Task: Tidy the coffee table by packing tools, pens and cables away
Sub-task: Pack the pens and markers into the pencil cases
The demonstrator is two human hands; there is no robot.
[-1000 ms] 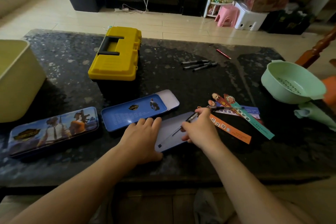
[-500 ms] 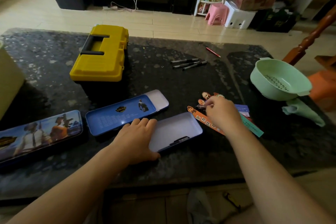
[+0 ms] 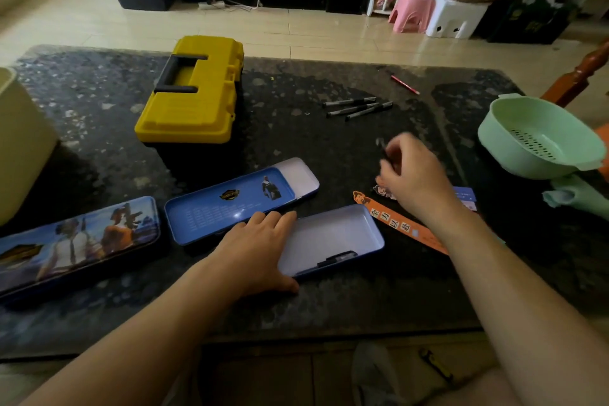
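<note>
An open blue pencil tin (image 3: 342, 234) lies near the table's front edge with one black pen (image 3: 336, 259) along its near wall. My left hand (image 3: 257, 250) spans the tin's left end, fingers on the far rim and thumb on the near rim. My right hand (image 3: 412, 178) hovers above the paper bookmarks (image 3: 395, 221), pinching a dark pen (image 3: 384, 155) that is blurred. Three black pens (image 3: 357, 107) and a red pencil (image 3: 404, 84) lie farther back. The tin's blue inner tray (image 3: 230, 204) sits just behind my left hand.
A shut yellow toolbox (image 3: 194, 92) stands at the back left of the dark stone table (image 3: 329, 306). A second, closed picture tin (image 3: 75, 237) lies at the left, beside a beige bin (image 3: 23, 142). A green colander (image 3: 540, 138) and green cloth (image 3: 580, 194) sit at the right edge.
My right hand laid a pen in the open tin, reached right to the bookmarks, and now has risen with another dark pen. My left hand stayed on the tin.
</note>
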